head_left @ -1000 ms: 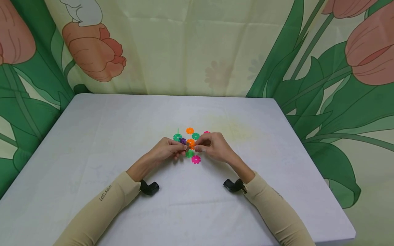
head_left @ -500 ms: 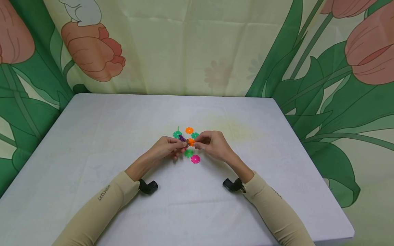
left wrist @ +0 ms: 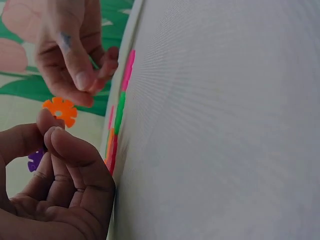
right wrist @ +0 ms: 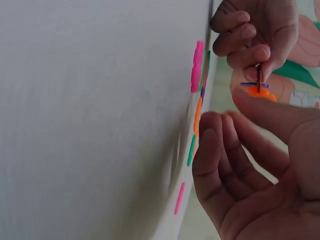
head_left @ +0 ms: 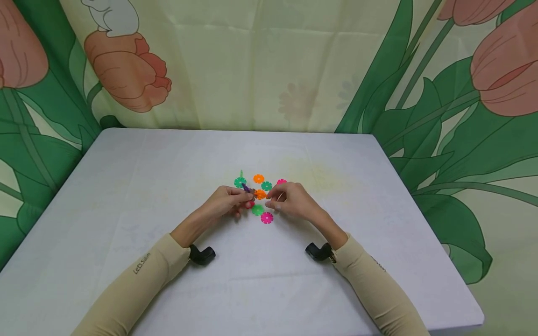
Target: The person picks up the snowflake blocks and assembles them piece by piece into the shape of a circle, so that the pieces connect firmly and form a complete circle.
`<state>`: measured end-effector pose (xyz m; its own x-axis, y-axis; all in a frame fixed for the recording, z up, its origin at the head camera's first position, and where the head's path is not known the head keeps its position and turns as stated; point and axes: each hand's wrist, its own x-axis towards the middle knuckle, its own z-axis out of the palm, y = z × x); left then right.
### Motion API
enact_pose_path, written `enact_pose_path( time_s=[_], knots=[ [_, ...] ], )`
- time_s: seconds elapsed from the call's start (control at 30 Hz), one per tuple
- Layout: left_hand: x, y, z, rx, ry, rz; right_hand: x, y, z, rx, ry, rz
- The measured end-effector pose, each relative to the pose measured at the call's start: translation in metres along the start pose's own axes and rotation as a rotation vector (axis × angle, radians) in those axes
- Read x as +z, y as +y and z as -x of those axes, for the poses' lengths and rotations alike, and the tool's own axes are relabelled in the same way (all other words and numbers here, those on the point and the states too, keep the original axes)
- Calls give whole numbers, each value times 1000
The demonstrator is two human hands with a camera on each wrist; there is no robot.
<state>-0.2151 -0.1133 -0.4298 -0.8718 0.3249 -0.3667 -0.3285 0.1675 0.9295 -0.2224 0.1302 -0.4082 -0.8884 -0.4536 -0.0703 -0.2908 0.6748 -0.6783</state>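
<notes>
In the head view my left hand (head_left: 224, 201) pinches a brown notched disc between thumb and fingers. Slotted to this brown disc (right wrist: 259, 75) are an orange interlocking disc (left wrist: 59, 111) and a purple disc (left wrist: 35, 159), forming a small cluster held above the table. Curved and separated from the thumb, the fingers of my right hand (head_left: 292, 198) have nothing between them. That hand hovers just right of the orange disc, with a gap showing in the right wrist view. Most of the brown disc is hidden by the left fingers.
Around the hands, flat discs lie on the white table (head_left: 269, 280): a pink disc (head_left: 266, 218), a green disc (head_left: 258, 210), an orange disc (head_left: 258, 178) and several others. One green disc (head_left: 240, 182) at the left has another piece standing upright behind it.
My right hand has released the orange disc and drawn slightly right. The cluster stays in my left hand, having turned a little.
</notes>
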Motion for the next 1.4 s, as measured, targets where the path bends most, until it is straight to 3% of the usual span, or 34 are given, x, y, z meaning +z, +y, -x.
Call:
enact_pose_path(
  time_s=[0.17,0.33,1.0,1.4],
  knots=[
    [-2,0,0,1,8,-8,0,3,1,-34,-124,42],
    [-3,0,1,6,6,-14,2,3,0,-53,-188,76],
    [-3,0,1,1,1,-1,0,-1,3,-117,-260,189],
    [-4,0,1,-4,5,12,-7,3,3,-132,-229,143]
  ],
)
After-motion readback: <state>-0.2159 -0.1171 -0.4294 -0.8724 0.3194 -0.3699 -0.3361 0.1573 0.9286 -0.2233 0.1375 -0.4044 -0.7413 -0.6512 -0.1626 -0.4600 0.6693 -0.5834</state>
